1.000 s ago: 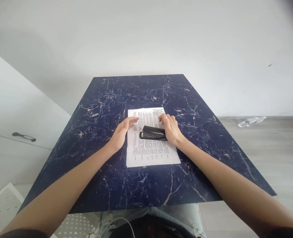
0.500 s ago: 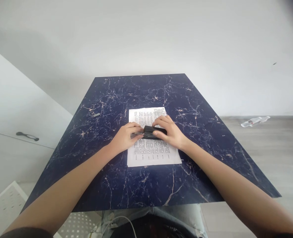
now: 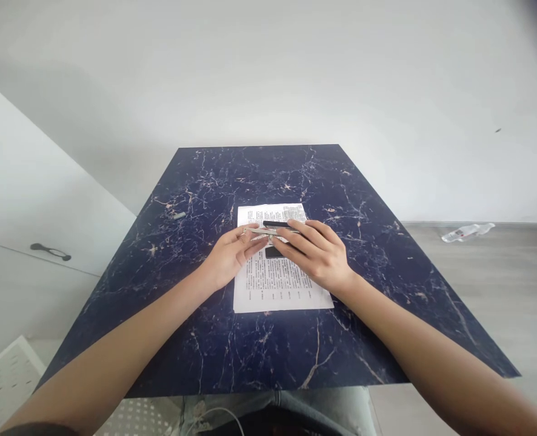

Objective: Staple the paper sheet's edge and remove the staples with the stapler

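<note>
A black stapler (image 3: 274, 252) is held over printed sheets of paper (image 3: 283, 298), its parts spread apart. Its black top is tilted up, a thin metal strip like its staple rail (image 3: 263, 231) shows in the middle, and the dark base lies below. My right hand (image 3: 316, 251) is closed around the stapler from the right, hiding its right end. My left hand (image 3: 233, 253) is closed at the left end, thumb and fingers pinching the metal strip. Whether loose staples are in the fingers is too small to see.
A dark blue marbled table (image 3: 259, 175) carries the papers. A small greyish strip (image 3: 177, 215) lies on its left part. Clear plastic packaging (image 3: 467, 232) is on the floor at right. A white cabinet (image 3: 32, 200) stands to the left, above a white perforated surface (image 3: 11, 369).
The stapler has gone from folded together to spread apart, with its metal strip exposed. My right hand has turned to reach over it, and the left fingers have shifted onto the strip.
</note>
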Tool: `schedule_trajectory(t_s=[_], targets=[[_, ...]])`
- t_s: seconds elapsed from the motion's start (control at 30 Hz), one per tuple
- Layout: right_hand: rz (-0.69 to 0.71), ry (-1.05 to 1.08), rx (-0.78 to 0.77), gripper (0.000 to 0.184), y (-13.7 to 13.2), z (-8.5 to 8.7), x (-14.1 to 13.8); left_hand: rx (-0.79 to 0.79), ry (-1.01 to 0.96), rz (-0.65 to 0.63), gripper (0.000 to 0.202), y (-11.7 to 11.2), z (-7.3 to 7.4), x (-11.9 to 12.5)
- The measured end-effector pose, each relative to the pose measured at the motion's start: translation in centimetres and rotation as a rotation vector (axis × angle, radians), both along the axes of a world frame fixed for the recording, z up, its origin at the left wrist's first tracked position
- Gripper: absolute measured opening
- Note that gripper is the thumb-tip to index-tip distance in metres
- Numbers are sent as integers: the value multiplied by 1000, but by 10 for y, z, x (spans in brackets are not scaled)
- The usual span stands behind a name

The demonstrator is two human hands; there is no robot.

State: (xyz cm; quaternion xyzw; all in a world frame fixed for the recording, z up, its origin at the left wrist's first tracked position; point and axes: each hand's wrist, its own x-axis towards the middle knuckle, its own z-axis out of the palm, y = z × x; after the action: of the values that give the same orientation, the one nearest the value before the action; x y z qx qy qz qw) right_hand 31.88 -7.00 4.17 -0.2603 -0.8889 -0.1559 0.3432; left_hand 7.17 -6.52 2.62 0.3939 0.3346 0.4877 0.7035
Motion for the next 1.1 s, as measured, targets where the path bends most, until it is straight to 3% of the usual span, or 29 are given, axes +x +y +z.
schedule_trajectory(t_s=[0.13, 0.23, 0.3, 0.43, 0.5, 0.57, 0.67, 0.77, 0.9, 1.1], targets=[[3, -130, 188, 38, -4, 3, -3, -91, -16, -7, 24, 1, -4, 1], [-75, -73, 137, 36, 0, 1, -6, -69, 53, 25, 21, 3, -7, -2], [-168, 103, -70, 35, 4, 0, -5, -6, 146, 100, 20, 4, -8, -5], [-205, 360, -694, 19, 12, -2, 3, 213, 332, 309, 28, 0, 1, -8], [-179, 328, -846, 16, 13, -3, 6, 318, 396, 358, 31, -6, 7, -8], [-161, 264, -876, 11, 13, -4, 6, 399, 464, 359, 35, -12, 14, -7], [-115, 219, -837, 23, 10, -2, 2, 451, 554, 275, 42, -20, 19, -5], [-64, 234, -597, 50, 4, 3, -3, 430, 596, 139, 47, -26, 18, -2], [113, 117, -274, 38, -9, 7, -10, 409, 571, -5, 46, -30, 12, 3], [159, 10, -193, 38, -18, 3, -13, 420, 527, -89, 41, -34, 6, 5]])
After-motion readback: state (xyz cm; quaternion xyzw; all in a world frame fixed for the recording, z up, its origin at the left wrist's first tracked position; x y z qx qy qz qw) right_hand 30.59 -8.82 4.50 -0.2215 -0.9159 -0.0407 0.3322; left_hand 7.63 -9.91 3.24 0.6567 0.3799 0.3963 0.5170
